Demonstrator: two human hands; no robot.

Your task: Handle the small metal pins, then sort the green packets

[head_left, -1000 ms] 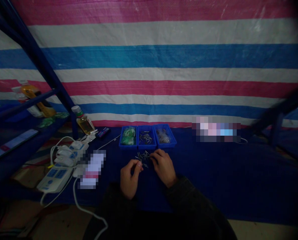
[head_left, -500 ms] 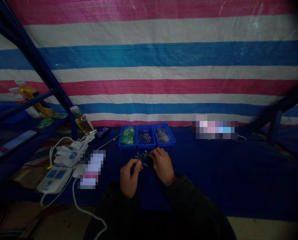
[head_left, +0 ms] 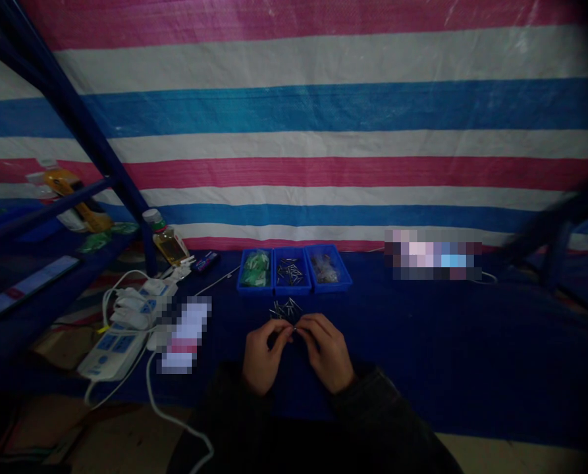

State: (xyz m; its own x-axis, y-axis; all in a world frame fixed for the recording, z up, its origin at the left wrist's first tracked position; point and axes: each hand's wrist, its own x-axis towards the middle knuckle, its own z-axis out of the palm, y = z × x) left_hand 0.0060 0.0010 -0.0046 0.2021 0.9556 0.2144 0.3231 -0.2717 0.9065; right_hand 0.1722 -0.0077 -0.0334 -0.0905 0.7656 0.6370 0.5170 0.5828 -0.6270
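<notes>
My left hand and my right hand meet over the front of the blue table, thumb and fingertips pinched on each. Between their touching fingertips shows a tiny dark piece, too small to name. Just beyond the fingers lies a loose pile of thin metal pins. Behind it stand three blue trays side by side. Green plastic packets fill the left tray, more metal pins are in the middle tray, and small parts in clear plastic are in the right tray.
To the left are a white power strip with plugs and cables, a blurred phone, a small dark box and a bottle. A blurred device lies at the back right. Blue frame bars and a striped sheet enclose the table.
My right hand has drawn back from the pin pile toward my left hand. Their fingertips, apart before, now meet in front of the pile. The view has shifted slightly.
</notes>
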